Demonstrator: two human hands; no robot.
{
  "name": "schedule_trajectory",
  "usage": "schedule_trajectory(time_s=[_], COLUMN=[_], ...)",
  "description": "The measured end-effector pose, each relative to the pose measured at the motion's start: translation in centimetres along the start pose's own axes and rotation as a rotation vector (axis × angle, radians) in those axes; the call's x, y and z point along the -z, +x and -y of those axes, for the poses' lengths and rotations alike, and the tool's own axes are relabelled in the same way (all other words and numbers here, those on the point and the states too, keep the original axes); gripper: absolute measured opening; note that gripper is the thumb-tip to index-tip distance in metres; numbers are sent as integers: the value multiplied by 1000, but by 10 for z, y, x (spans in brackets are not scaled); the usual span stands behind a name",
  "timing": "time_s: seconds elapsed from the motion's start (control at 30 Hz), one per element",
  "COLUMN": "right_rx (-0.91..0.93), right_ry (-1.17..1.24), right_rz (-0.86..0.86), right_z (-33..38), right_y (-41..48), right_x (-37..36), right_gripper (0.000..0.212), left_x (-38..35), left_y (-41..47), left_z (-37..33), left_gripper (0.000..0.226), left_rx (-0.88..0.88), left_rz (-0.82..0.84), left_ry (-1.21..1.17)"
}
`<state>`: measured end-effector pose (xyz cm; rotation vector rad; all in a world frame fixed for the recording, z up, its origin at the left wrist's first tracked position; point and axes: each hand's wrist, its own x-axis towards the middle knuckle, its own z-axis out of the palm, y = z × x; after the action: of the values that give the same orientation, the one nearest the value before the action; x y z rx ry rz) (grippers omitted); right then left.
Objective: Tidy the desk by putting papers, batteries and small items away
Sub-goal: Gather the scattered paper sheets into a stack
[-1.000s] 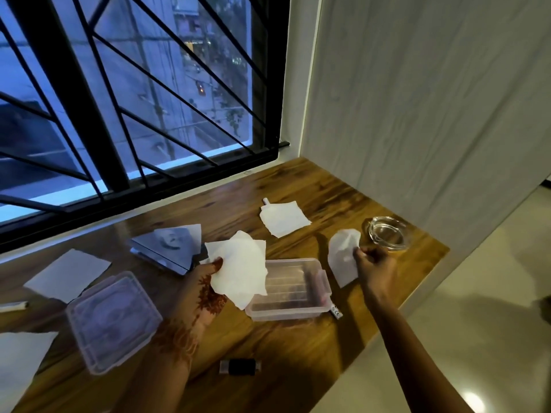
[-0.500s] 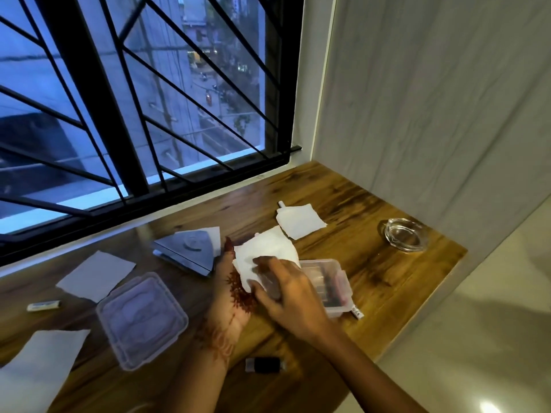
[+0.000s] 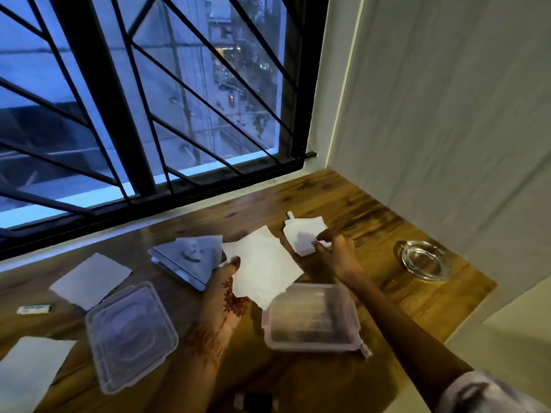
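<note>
Head view: wooden desk [image 3: 372,222] under a barred window [image 3: 149,99], white wall on the right. Left hand [image 3: 229,293], henna pattern on its back, is closed in a pinch on a stack of white papers [image 3: 262,266], thumb on top at the stack's left edge; the stack is lifted and tilted, its lower corner overhanging the clear plastic box [image 3: 310,317]. Right hand [image 3: 337,254] reaches forward across the desk, fingertips [image 3: 317,241] curled onto the near edge of a small white paper [image 3: 301,236] lying flat towards the window; fingers touch it, cannot tell if it is actually gripped or lifted. A small white stick-like item [image 3: 289,215] pokes out from the paper's far corner. Clear box sits open-topped near the front of the desk, just below the held stack; contents blurred. Its lid [image 3: 131,335] lies flat to the left, apart from it. Grey folded triangular piece [image 3: 190,260] beside the left thumb, partly under the stack. More loose white sheets: one left of the triangular piece [image 3: 89,280], one at the bottom left corner [image 3: 29,374]. Small white eraser-like block [image 3: 34,309] near the left edge. Glass ashtray [image 3: 423,263] on the right end of the desk, well apart from the hands. Dark battery-like cylinder [image 3: 256,400] at the bottom edge, near the front of the desk. Light sleeve [image 3: 483,394] at lower right
</note>
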<state>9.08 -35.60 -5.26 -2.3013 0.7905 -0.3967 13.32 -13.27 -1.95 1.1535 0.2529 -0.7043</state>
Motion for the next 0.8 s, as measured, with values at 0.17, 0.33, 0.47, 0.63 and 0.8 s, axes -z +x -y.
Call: schedule_trajectory(time_s=[0.17, 0.33, 0.47, 0.63, 0.8], right_rx=[-256, -374, -419, -285, 50], right_ry=[-104, -292, 8, 431, 454], right_rz=[-29, -153, -187, -259, -183], right_z=[-50, -40, -34, 3, 73], right_y=[57, 73, 78, 69, 30], right_x=[-16, -31, -31, -10, 3], right_gripper=[49, 48, 36, 15, 18], left_x=[-18, -13, -20, -22, -12], left_y=[8, 30, 35, 31, 31], left_z=[-5, 3, -1, -8, -7], left_gripper=[22, 61, 37, 27, 42], left_rx=[-6, 56, 44, -47, -76], left_rz=[14, 30, -10, -56, -96], left_ry=[-43, -265, -276, -306, -350])
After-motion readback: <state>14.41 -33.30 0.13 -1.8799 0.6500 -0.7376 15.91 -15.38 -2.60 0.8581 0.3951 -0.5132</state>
